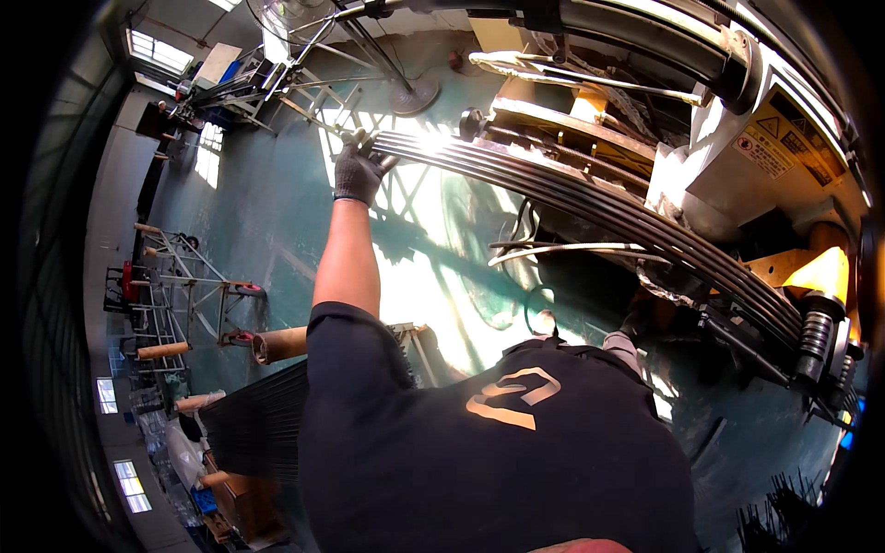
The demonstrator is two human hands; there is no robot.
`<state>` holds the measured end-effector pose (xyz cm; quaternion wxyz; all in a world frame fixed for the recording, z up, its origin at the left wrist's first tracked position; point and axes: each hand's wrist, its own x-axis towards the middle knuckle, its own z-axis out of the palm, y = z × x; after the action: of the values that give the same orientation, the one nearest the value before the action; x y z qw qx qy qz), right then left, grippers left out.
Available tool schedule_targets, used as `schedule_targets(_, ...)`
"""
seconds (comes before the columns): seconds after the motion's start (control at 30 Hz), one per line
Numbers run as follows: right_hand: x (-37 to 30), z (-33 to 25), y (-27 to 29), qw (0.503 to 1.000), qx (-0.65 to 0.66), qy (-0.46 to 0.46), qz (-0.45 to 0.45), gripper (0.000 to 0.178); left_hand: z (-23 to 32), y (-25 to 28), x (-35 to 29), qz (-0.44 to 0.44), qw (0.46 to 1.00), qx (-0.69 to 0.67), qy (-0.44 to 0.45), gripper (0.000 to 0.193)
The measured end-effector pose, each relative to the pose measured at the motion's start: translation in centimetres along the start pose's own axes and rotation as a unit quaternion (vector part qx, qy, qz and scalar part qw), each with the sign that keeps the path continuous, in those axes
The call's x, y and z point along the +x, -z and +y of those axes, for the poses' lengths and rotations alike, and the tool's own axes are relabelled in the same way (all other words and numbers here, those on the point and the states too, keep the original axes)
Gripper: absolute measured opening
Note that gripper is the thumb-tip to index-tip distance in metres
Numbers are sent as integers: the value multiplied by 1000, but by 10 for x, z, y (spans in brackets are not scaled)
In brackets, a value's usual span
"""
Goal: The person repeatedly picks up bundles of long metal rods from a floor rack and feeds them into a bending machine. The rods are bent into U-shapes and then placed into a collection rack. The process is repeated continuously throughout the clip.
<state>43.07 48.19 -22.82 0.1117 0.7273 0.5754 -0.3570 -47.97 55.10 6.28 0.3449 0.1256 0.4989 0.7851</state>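
My left arm reaches far forward. My left hand (358, 172), in a dark knit glove, closes on the near left end of a bundle of long, thin black tubes (553, 192), thumb below and fingers above. The tubes run side by side to the right, sagging slightly along a machine. A dark shape that looks like my gloved right hand (634, 323) lies in shadow beyond the shirt's edge, under the tubes. Its fingers cannot be made out, nor whether it holds anything.
The machine (765, 175) with warning labels fills the right. A fan stand's round base (415, 96) stands ahead. Wheeled metal racks (198, 286) and a cardboard roll (279, 345) are on the left. More black tubes (253, 424) lie near my left side. A pale hose (562, 249) hangs below the bundle.
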Motion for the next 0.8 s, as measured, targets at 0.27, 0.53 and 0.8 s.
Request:
schedule_targets(0.27, -40, 5, -34, 1000, -13, -10, -7, 19, -15, 16, 41, -159, 962, 210, -76, 75)
schedule_targets(0.53, -2, -11, -11, 981, -156, 98, 63, 40, -16, 10, 8, -224, 967, -2, 122, 64)
schedule_targets(0.8, 21, -32, 52, 997, 20, 66, 20, 48, -15, -4, -6, -145, 979, 136, 49, 60)
